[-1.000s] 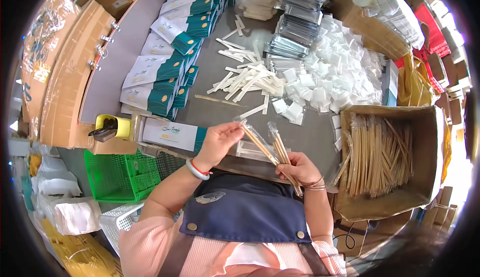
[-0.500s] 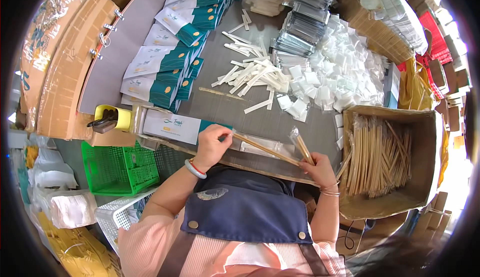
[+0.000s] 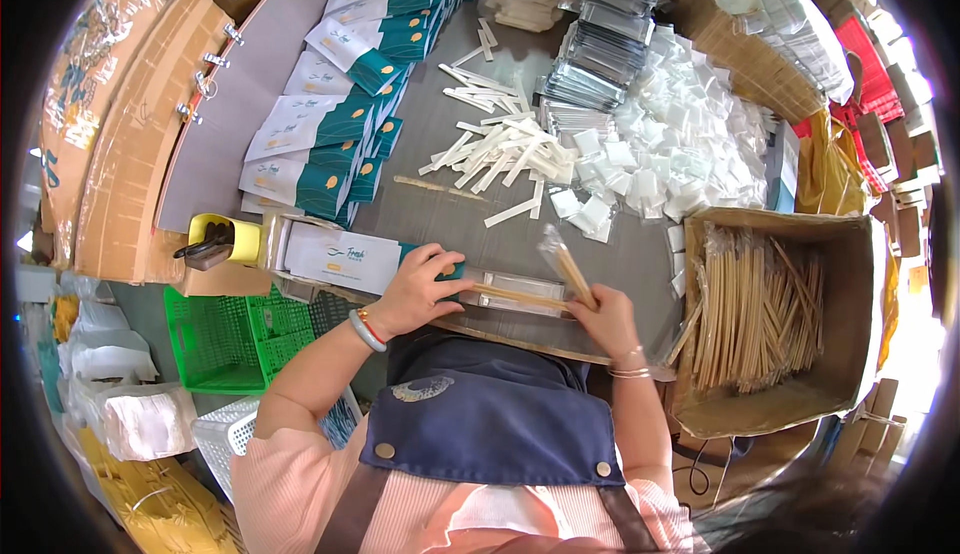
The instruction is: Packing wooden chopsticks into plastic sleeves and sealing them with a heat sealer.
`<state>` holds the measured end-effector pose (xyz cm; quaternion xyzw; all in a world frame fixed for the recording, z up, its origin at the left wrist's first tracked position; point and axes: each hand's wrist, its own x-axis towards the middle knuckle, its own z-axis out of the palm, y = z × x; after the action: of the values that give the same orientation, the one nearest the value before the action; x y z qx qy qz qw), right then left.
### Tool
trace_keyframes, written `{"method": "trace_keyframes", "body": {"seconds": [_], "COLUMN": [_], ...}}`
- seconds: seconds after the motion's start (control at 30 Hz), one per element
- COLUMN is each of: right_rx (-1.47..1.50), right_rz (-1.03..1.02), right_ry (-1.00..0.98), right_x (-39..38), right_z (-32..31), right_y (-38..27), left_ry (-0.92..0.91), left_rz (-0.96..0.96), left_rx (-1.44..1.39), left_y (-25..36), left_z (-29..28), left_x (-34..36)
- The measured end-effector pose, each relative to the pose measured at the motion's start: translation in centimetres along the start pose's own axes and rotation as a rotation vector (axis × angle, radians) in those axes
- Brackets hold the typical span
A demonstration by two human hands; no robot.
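My left hand lies over the teal end of a white-and-teal packet at the table's near edge, its fingers spread. Sticking up from my right hand are thin wooden sticks in clear plastic, gripped between thumb and fingers. Another wooden stick runs leftward from that hand to the packet's teal end, near my left fingers. Beneath this stick sits a clear-wrapped flat item. To the right, a cardboard box holds many similar wrapped sticks.
White strips, small clear-and-white sachets and stacked silvery packs cover the table's far middle and right. Overlapping packets line the left side. A yellow holder stands at the near left corner, above a green basket.
My right hand has moved left and slightly up with the sticks, bringing the long stick closer to the packet. My left fingers have gone from pinched to spread at the packet's teal end.
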<state>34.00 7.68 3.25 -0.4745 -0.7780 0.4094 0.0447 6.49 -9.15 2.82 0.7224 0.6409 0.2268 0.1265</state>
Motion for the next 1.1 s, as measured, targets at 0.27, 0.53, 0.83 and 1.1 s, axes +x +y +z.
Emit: {"method": "trace_keyframes", "body": {"seconds": [0.27, 0.53, 0.83, 1.1], "right_rx": [0.136, 0.679, -0.211, -0.344], "right_rz": [0.047, 0.036, -0.34, -0.236], "right_ry": [0.042, -0.515, -0.071, 0.009], "right_x": [0.8, 2.8, -0.2, -0.5], "right_z": [1.8, 4.7, 0.8, -1.8], "right_y": [-2.9, -6.8, -6.3, -6.4], "left_ry": [-0.006, -0.035, -0.31, 0.227], "left_rz": [-0.082, -0.029, 0.165, -0.303], "left_rx": [0.014, -0.004, 0.221, 0.243], "left_y": [1.1, 2.4, 2.2, -4.2], "left_z": [-0.2, 0.5, -4.5, -6.9], "left_x": [1.4, 3.3, 5.8, 4.0]}}
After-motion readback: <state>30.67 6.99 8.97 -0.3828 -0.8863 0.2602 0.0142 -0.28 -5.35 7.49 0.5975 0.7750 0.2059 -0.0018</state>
